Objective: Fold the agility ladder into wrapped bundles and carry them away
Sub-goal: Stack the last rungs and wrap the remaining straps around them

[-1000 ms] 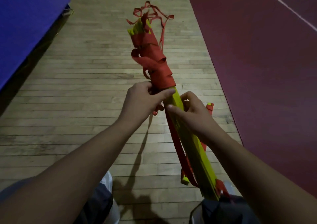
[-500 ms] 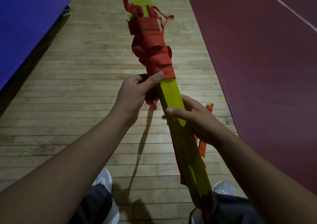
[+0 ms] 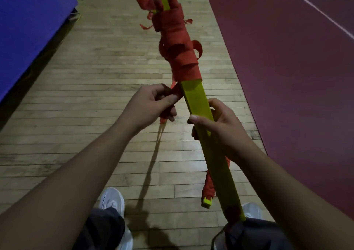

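Ladder bundle [image 3: 195, 100]: yellow slats stacked, held slanting up and away from both hands. Red strap [image 3: 183, 67] wound round slats beyond hands (loose loops sticking out). Left hand [image 3: 149, 106] pinches strap end just beside slats. Right hand [image 3: 224, 129] curled round slats, thumb across top face. Wooden floor [image 3: 95, 67] below hands; white shoes [image 3: 113, 200] beneath forearms; blue mat [image 3: 28, 29] far left.

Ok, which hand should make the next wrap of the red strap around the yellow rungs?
Probably the left hand: it pinches the red strap beside the yellow rungs. The right hand grips the rungs, steadying them.
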Demonstrator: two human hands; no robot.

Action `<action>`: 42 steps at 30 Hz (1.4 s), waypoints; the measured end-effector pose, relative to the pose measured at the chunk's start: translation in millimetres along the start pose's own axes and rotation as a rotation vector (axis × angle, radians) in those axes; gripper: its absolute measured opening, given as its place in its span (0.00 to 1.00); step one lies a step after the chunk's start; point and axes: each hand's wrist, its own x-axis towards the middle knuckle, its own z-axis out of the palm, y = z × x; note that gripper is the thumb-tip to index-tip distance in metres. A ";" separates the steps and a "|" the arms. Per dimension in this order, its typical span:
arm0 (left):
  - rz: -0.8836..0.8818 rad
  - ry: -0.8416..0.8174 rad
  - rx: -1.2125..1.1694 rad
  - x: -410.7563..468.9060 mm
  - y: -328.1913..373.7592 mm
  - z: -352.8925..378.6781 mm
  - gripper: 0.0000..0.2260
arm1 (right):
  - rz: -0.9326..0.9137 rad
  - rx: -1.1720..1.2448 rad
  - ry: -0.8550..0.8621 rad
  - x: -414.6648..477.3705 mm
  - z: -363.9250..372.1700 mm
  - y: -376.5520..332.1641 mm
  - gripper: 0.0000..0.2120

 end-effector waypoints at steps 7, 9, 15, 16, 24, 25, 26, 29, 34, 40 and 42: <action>-0.051 0.169 0.039 -7.3 0.0 27.9 0.13 | -0.026 -0.427 0.107 1.3 15.4 10.4 0.16; -0.089 0.225 0.040 -8.5 -3.5 36.2 0.14 | -0.041 -0.537 0.117 -1.2 20.2 13.1 0.16; -0.139 0.287 -0.218 -6.1 -5.2 37.1 0.13 | -0.105 -0.585 0.050 -3.1 17.8 6.4 0.14; -0.143 0.274 -0.271 -5.3 -4.4 34.5 0.14 | -0.098 -0.549 0.031 -2.9 15.7 3.0 0.12; -0.120 0.103 -0.554 -2.2 -0.1 20.1 0.11 | 0.178 -0.084 -0.128 0.9 -8.4 -5.9 0.23; -0.123 0.096 -0.568 -1.6 -0.2 19.0 0.11 | 0.202 -0.073 -0.167 -0.4 -7.7 -7.3 0.24; -0.125 0.092 -0.570 -1.4 -0.1 17.9 0.11 | 0.218 -0.050 -0.189 -0.8 -7.0 -8.1 0.25; -0.104 0.076 -0.525 -2.2 -0.5 14.0 0.13 | 0.214 0.066 -0.201 -1.6 -5.7 -9.0 0.23; 0.006 0.019 -0.319 -1.1 -1.7 2.2 0.17 | 0.168 0.116 -0.164 -2.6 -6.8 -7.6 0.23; -0.048 0.004 0.002 -0.9 5.4 -4.9 0.23 | 0.105 0.110 -0.060 -5.1 -7.1 -9.6 0.12; -0.059 -0.011 -0.014 -0.6 4.3 -2.3 0.21 | 0.111 0.078 -0.024 -3.7 -6.6 -8.5 0.11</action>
